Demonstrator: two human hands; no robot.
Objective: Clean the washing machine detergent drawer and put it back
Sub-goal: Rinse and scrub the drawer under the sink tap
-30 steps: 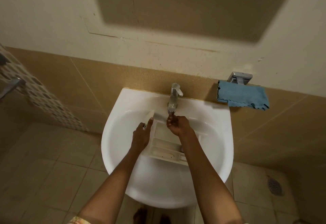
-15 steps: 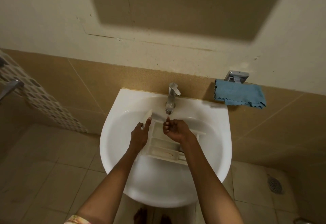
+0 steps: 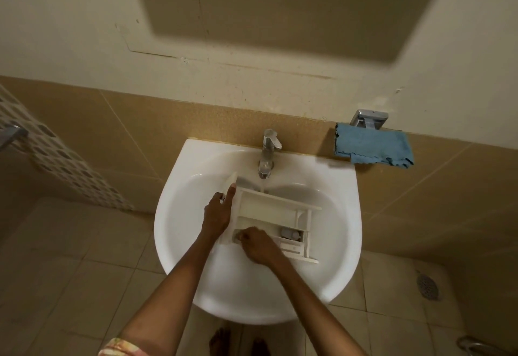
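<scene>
A white detergent drawer with several compartments lies in the white sink, its front panel at the left. Water runs from the chrome tap into the drawer's far compartment. My left hand grips the front panel, index finger stretched along it. My right hand is over the drawer's near left compartment with curled fingers reaching in; whether it holds anything I cannot tell.
A blue cloth hangs from a chrome wall fitting right of the sink. A floor drain is set in the tiled floor at the right. A patterned tile wall stands at the left.
My right hand left the tap and moved down to the drawer's near compartment. Water is now running. My left hand stayed on the front panel.
</scene>
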